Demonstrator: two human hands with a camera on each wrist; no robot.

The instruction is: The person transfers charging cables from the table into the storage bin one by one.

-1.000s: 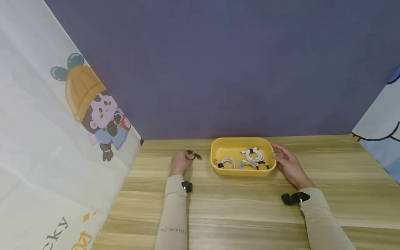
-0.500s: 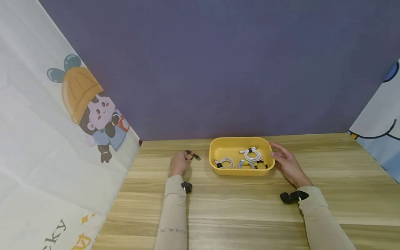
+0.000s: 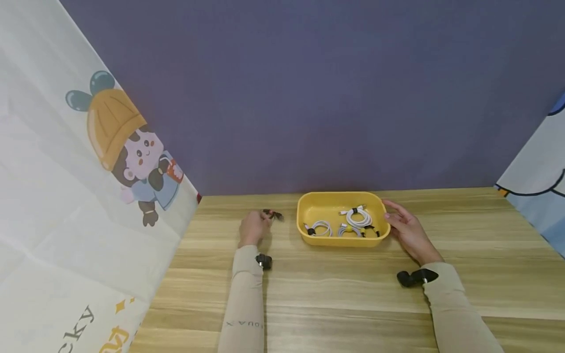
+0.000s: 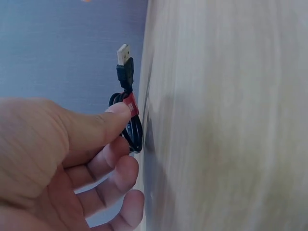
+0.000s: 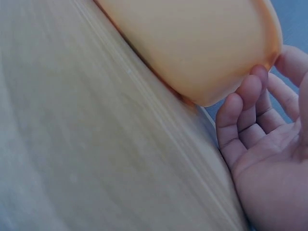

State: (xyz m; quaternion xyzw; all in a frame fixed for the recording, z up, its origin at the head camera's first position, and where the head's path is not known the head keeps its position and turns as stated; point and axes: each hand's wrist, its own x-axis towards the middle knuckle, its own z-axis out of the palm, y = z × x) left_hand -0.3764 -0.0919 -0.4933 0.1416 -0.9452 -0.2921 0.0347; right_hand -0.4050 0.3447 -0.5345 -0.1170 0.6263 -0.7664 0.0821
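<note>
My left hand point(image 3: 254, 228) pinches a small coiled black USB cable point(image 4: 137, 126) between thumb and fingertips. A red tie point(image 4: 130, 104) binds the coil, and its USB plug point(image 4: 124, 55) sticks up past the thumb in the left wrist view. To the right of this hand stands a yellow plastic box point(image 3: 324, 241). My right hand point(image 3: 410, 238) holds the box's right end, thumb at the rim and fingertips against the outer wall in the right wrist view. Inside lie a white coiled cable point(image 3: 359, 223), a smaller white coil point(image 3: 325, 225) and a grey cable point(image 3: 346, 227).
The wooden table point(image 3: 335, 304) runs back to a dark blue-grey panel point(image 3: 309, 98). A white sheet with a printed cartoon figure point(image 3: 145, 152) bounds the left side, another printed sheet point(image 3: 543, 181) the right. Black wrist cameras sit on both sleeves.
The black cable's free end has swung up slightly and looks blurred now, with the left hand still pinching it. The right hand stays at the box.
</note>
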